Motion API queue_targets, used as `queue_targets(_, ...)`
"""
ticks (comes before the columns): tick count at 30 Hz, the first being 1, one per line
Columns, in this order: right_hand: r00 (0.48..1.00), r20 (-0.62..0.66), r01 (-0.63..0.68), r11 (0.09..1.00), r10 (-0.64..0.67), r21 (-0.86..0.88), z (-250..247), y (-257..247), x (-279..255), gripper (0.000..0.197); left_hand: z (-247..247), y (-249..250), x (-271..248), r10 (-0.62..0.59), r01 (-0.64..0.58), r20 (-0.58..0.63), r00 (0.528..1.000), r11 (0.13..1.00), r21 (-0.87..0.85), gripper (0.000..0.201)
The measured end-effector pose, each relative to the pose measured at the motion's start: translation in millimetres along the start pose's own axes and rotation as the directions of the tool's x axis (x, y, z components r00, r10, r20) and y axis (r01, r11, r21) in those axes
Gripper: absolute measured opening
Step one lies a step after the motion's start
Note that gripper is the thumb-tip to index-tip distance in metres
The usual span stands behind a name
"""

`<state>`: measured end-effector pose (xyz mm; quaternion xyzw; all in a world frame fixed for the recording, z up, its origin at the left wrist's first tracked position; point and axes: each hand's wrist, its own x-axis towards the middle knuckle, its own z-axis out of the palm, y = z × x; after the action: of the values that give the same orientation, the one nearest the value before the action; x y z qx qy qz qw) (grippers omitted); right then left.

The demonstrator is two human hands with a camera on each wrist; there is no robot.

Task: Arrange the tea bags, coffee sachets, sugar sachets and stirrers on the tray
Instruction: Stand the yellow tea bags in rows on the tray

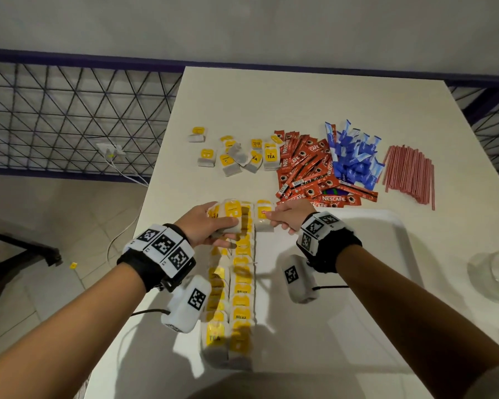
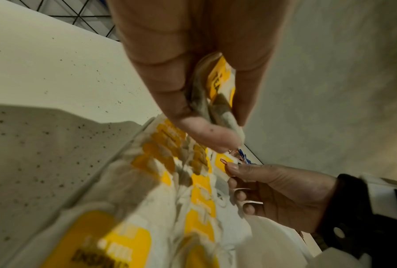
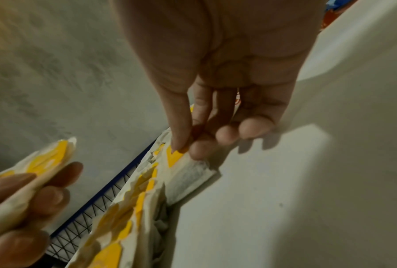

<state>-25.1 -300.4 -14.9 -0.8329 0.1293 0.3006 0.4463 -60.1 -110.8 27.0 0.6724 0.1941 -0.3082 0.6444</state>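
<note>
We look down on the white bench (image 1: pixel 300 105), and on its near half sits the white plastic tray (image 1: pixel 386 283). Two rows of white paper tea bags with yellow tags (image 1: pixel 234 298) run along the tray's left side, from six o'clock up toward twelve, the bags overlapping one another.

Our left hand (image 1: pixel 205 226) hovers over the far end of those rows, thumb and fingers curled round a small stack of yellow-tagged tea bags (image 1: pixel 228 214); the left wrist view shows the bundle (image 2: pixel 218 90) pinched between thumb and fingers. Our right hand (image 1: pixel 288 217), at three o'clock of the left one, has its thumb and forefinger closed on a single yellow-tagged tea bag (image 1: pixel 264 217) lying just right of the second row's far end; in the right wrist view that bag (image 3: pixel 188 172) rests flat on the tray floor beside the row.

Beyond the tray, at twelve o'clock, loose yellow-tagged tea bags (image 1: pixel 236 154) lie scattered on the bench. At one o'clock we see a heap of red coffee stick sachets (image 1: pixel 306 171), touching its right side a pile of blue sugar sachets (image 1: pixel 355 156), and at two o'clock a bundle of thin pink stirrers (image 1: pixel 409 174). A clear glass (image 1: pixel 493 272) stands at the bench's right edge, at three o'clock.
</note>
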Motion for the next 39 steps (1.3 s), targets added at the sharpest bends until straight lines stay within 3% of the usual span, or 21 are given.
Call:
queue_targets(3,1.000,0.020,-0.020,0.998,0.021,-0.065,-1,-3,3,0.025,1,0,3,0.005,-0.005,-0.002,1.000,1.000,0.005,0.012)
queue_targets(15,0.999,-0.047,0.011,0.998,-0.008,0.066,-2,0,-1,0.018,2,0,3,-0.013,0.013,0.040,0.999,1.000,0.007,0.006)
queue_targets(18,0.996,-0.064,0.077,0.990,-0.070,0.115,-9,-5,-15,0.014,3,-1,-1,0.017,-0.017,0.031,0.999,1.000,0.014,0.010)
queue_targets(25,0.962,0.051,0.255,0.948,-0.269,0.189,-15,-12,-51,0.010,22,-1,-14,0.067,-0.068,0.053,0.996,0.997,0.029,0.014)
queue_targets(29,0.938,0.051,0.332,0.929,-0.344,0.161,-13,-12,-62,0.022,36,-3,-22,0.071,-0.071,0.078,0.994,0.997,0.005,0.008)
queue_targets(34,0.919,0.016,0.387,0.909,-0.394,0.157,-11,-6,-68,0.008,43,-10,-28,0.057,-0.061,0.092,0.994,0.998,0.033,0.013)
queue_targets(39,0.922,0.016,0.382,0.917,-0.386,0.114,-9,4,-65,0.012,41,-18,-30,0.010,-0.016,0.096,0.995,0.998,0.062,0.002)
